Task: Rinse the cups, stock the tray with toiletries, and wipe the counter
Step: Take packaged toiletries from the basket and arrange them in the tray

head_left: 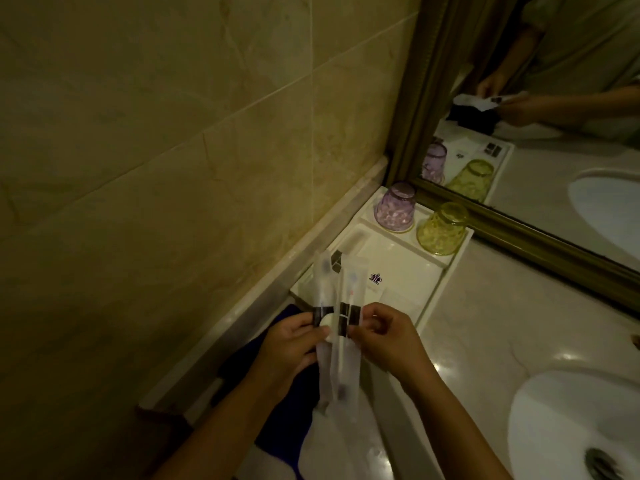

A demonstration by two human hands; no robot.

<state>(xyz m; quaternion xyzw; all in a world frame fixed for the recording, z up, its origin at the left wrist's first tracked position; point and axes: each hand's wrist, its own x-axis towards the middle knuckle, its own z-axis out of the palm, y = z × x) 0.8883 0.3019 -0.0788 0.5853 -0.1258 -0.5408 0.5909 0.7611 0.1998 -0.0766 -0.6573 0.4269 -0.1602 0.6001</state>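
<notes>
A white tray (446, 271) lies on the counter against the wall. A purple cup (395, 207) and a yellow-green cup (441, 229) stand upside down in its far section. A white packet with a dark crest (398, 271) lies in the middle section. Over the tray's near end, both hands hold a bundle of wrapped toothbrushes (341, 327) in clear sleeves with black bands. My left hand (289, 344) grips the sleeves and a small round white item (85, 322). My right hand (384, 336) pinches the sleeves' right side.
A dark blue cloth (273, 389) lies on the counter under my left forearm. The white sink basin (568, 420) with its drain sits at the lower right. A gold-framed mirror (519, 216) runs along the back; a tiled wall stands on the left.
</notes>
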